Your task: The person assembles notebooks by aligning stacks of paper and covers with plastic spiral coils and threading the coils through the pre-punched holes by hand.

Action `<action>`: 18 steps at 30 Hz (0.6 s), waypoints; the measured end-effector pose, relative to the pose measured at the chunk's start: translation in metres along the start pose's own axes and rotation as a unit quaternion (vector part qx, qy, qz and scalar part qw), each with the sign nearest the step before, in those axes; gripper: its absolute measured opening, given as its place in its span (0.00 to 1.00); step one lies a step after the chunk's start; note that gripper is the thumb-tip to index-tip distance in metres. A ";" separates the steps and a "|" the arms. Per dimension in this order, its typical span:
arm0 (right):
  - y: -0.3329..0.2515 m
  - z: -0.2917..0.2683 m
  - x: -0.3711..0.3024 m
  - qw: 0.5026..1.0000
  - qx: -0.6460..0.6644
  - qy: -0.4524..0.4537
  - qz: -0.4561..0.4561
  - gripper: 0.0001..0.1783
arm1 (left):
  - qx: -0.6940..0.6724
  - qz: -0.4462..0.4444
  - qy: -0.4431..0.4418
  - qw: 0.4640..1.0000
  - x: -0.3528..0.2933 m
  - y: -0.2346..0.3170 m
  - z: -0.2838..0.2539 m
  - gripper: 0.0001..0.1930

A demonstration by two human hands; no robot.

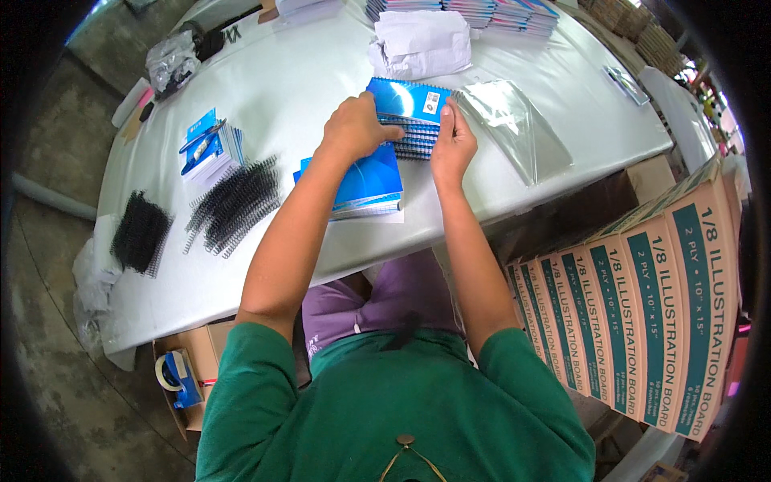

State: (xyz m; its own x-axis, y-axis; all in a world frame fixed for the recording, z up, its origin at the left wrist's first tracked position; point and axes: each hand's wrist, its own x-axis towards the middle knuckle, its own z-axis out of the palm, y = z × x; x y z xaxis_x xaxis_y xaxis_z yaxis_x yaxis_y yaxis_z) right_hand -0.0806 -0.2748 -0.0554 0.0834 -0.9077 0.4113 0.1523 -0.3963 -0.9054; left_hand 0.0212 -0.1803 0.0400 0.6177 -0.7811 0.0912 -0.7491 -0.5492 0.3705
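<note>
A stack of blue spiral notebooks (405, 99) stands on the table in front of me, its black coils showing along the near side. My left hand (354, 128) grips the stack's left end, thumb across the near side and fingertips at the far left corner. At the right end my right hand (454, 147) is closed round the edge, its thumb up by the top corner; some of its fingers are hidden. Partly under my left forearm lies a pile of blue-covered booklets (365, 178), just nearer to me than the stack.
Loose black spiral coils (233, 205) and a coil bundle (142, 233) lie left, near small booklets (213, 153) with pens on top. Clear plastic sheets (518, 132) lie right. Crumpled white paper (422, 44) sits behind. Tall cartons (634, 313) stand beside the table at right.
</note>
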 end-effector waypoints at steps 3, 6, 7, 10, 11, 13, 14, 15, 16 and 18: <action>0.002 0.003 0.002 0.999 -0.005 0.029 -0.016 0.18 | 0.013 0.025 0.006 1.000 0.002 -0.009 0.003 0.26; 0.007 0.001 0.006 0.998 -0.039 0.045 -0.018 0.19 | 0.016 0.019 -0.003 1.000 0.001 -0.007 -0.004 0.25; 0.005 0.003 0.006 0.998 -0.034 0.049 -0.012 0.18 | 0.015 0.017 -0.002 1.000 0.003 -0.008 -0.003 0.25; 0.006 0.007 0.008 0.998 -0.024 0.066 -0.009 0.16 | 0.018 0.015 -0.013 1.000 0.008 -0.010 -0.004 0.27; 0.009 0.007 0.010 0.997 -0.023 0.073 -0.017 0.15 | 0.020 0.016 -0.020 0.999 0.010 -0.010 -0.004 0.27; 0.013 0.007 0.011 0.996 -0.020 0.086 -0.030 0.14 | 0.029 0.033 -0.031 0.999 0.013 -0.011 -0.006 0.28; 0.013 0.007 0.011 0.995 -0.017 0.093 -0.035 0.13 | 0.034 0.041 -0.036 0.998 0.015 -0.012 -0.008 0.29; 0.013 0.008 0.012 0.994 -0.014 0.099 -0.041 0.12 | 0.041 0.047 -0.044 0.997 0.017 -0.011 -0.009 0.29; 0.010 0.009 0.011 0.994 -0.018 0.096 -0.038 0.12 | 0.049 0.053 -0.054 0.996 0.018 -0.012 -0.011 0.29; 0.004 0.010 0.009 0.995 -0.026 0.091 -0.034 0.12 | 0.048 0.067 -0.056 0.995 0.018 -0.016 -0.015 0.29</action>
State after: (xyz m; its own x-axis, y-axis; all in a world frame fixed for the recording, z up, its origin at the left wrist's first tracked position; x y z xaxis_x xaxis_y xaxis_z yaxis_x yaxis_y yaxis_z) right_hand -0.0696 -0.2830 -0.0545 -0.1064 -0.8862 0.4509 0.0993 -0.4607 -0.8820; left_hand 0.0479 -0.1812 0.0493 0.4845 -0.8743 0.0291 -0.8457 -0.4596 0.2712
